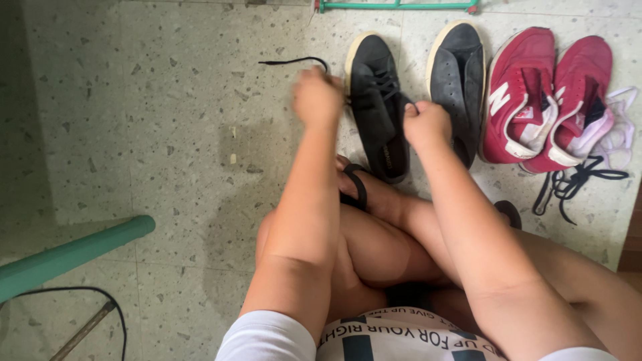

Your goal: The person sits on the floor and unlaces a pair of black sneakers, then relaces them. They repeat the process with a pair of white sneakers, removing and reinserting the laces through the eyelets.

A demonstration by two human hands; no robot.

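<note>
I sit cross-legged on a speckled floor. My left hand (317,99) is blurred and closed on a black shoelace (294,61) that trails up and left from a dark lace-up shoe (376,100). Against the right side of that same shoe rests my right hand (426,124), closed near its lace holes. A second dark shoe (459,73) without a lace stands just to the right.
A pair of red and white sneakers (545,93) stands at the right, with a white lace (622,130) beside it and a loose black lace (575,184) in front. A green pipe (73,254) and a black cable (100,301) lie at the lower left.
</note>
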